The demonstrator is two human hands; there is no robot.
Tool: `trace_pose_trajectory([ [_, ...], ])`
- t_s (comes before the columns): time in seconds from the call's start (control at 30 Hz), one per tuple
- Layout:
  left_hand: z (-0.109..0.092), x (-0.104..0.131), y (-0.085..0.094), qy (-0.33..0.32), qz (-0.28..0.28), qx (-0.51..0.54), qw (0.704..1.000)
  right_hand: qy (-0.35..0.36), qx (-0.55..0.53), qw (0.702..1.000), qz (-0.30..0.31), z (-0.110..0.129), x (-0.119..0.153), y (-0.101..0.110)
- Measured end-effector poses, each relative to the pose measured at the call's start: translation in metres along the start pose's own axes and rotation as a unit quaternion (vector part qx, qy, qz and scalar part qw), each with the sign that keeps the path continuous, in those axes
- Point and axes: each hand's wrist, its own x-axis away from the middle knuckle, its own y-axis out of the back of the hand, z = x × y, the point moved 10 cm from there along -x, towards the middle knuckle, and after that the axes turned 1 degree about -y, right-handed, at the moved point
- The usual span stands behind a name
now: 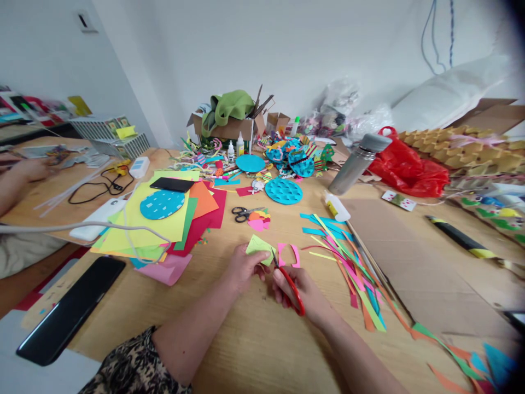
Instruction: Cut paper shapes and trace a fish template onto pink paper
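My left hand (243, 267) pinches a small light-green paper piece (257, 246) between thumb and fingers, near the middle of the table. Just right of it, my right hand (296, 287) is closed around the handles of red scissors (292, 285), whose blades meet the paper's right edge. Pink paper scraps (294, 255) lie right behind the scissors. Farther back, black-handled scissors (241, 213) rest beside small pink, orange and yellow cut pieces (260, 219). Coloured paper strips (353, 257) are piled to the right of my right hand.
Coloured sheets (164, 219) and a blue dotted disc (162, 204) lie left, a large black phone (71, 309) nearer. A metal bottle (355, 164), red bag (406, 169) and cardboard (410, 262) are right. Another person's hand (28, 171) is at far left.
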Motion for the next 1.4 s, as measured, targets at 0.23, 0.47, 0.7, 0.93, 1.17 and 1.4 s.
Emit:
trace_pose_trajectory([
  [0.23,-0.0006,0.0015,-0.0014,0.008,0.001,0.005,1.0,-0.006,0.0,1.0,-0.01,-0.0016,-0.0009,0.0016],
  [0.47,-0.001,0.0008,-0.0015,0.007,-0.002,0.01,1.0,0.004,0.005,1.0,-0.01,-0.0011,-0.0017,0.0015],
  [0.7,-0.0011,0.0013,-0.0035,0.011,0.003,0.014,1.0,0.006,-0.002,1.0,-0.005,-0.0008,-0.0015,0.0013],
  [0.93,0.0005,0.0016,-0.0038,0.02,0.005,0.018,1.0,0.01,-0.018,1.0,-0.008,-0.0023,-0.0013,0.0011],
  [1.17,0.002,0.0011,-0.0028,0.019,0.004,0.024,1.0,0.006,-0.018,1.0,-0.014,0.0029,0.0001,0.0018],
  [1.4,0.0032,0.0007,-0.0018,0.019,0.0,0.025,1.0,0.001,-0.027,1.0,-0.011,-0.0026,-0.0011,0.0008],
])
